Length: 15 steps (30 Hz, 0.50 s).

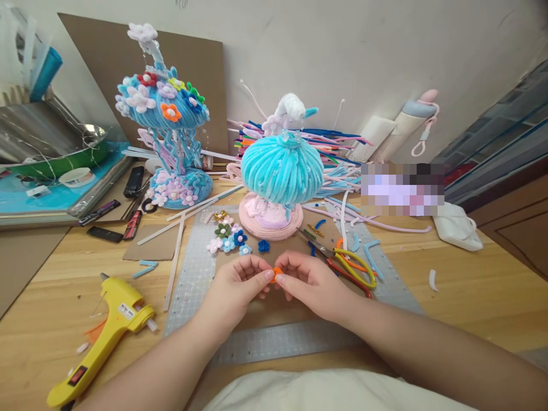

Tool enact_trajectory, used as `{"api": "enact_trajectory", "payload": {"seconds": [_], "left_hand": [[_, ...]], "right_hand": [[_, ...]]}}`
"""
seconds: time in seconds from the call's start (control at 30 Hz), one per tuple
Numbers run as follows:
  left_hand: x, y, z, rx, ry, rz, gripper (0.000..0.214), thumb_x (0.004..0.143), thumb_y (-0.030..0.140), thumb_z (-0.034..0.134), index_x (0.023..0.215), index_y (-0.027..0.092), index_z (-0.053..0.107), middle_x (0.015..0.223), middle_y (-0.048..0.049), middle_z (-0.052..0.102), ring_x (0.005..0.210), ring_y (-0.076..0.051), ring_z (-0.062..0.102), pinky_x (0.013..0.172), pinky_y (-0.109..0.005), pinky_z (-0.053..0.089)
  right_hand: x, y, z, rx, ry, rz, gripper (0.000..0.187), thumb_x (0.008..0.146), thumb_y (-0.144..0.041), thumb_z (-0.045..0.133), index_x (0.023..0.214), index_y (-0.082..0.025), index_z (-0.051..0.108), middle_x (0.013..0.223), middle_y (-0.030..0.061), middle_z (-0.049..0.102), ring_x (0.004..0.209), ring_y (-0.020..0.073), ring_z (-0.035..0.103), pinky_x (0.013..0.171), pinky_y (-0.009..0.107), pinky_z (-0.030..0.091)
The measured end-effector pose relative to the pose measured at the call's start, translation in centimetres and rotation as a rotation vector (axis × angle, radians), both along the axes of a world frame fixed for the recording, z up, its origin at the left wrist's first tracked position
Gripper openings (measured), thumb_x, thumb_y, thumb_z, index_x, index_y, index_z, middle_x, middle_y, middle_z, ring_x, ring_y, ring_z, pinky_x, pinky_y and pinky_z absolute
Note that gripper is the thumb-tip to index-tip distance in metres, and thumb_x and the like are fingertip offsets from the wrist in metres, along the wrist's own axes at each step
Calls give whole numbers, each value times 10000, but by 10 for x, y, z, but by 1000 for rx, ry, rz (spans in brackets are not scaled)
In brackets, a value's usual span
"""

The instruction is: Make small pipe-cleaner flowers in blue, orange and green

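Head view:
Left hand (237, 285): fingertips pinch the orange fuzzy piece (277, 273).
Right hand (309, 281): fingertips pinch the same small curled piece, grip meeting grip.
Beyond the grips: small fuzzy flowers (228, 238); turquoise ribbed dome (281, 168) on pink coiled base.
Right of them: scissors (342, 264).
Left, on the wooden bench (471, 285): yellow plastic glue gun (103, 337).

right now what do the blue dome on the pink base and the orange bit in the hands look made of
Blue dome: apparently fuzzy chenille stems, a soft matte pile in ribbed rows. Pink base: looks like the same stems, coiled. Orange bit, pinched between left hand and right hand: probably chenille too, mostly hidden.
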<state>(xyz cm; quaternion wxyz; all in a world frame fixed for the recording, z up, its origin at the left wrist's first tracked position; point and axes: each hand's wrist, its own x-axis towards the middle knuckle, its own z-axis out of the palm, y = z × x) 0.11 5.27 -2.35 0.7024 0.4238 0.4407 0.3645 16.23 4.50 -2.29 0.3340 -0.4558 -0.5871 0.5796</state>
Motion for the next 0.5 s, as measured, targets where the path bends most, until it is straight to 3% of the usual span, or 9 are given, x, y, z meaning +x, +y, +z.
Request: {"api": "enact_trajectory", "payload": {"seconds": [0.2, 0.33, 0.5], "left_hand": [[-3, -1, -2, -148, -105, -90, 214, 669, 271, 729, 751, 118, 604, 676, -7, 621, 602, -92, 554, 614, -229, 457], [-7, 0, -1, -148, -109, -171, 185, 666, 227, 724, 738, 115, 596, 689, -22, 623, 621, -105, 558, 589, -220, 442], [-8, 1, -2, -116, -139, -161, 161, 677, 212, 708, 720, 120, 582, 663, -11, 607, 595, -99, 551, 600, -224, 437]], "right_hand": [[1, -2, -2, -62, -11, 24, 114, 817, -241, 500, 735, -165, 521, 650, -29, 539, 498, 66, 480, 479, 187, 374], [2, -1, 1, -206, 66, 59, 106, 778, -232, 516, 698, -162, 519, 598, -37, 539, 436, 46, 434, 411, 163, 291], [-2, -2, 0, -297, 214, -2, 109, 748, -246, 546, 688, -156, 534, 593, -27, 575, 425, 43, 453, 398, 153, 272]]}}
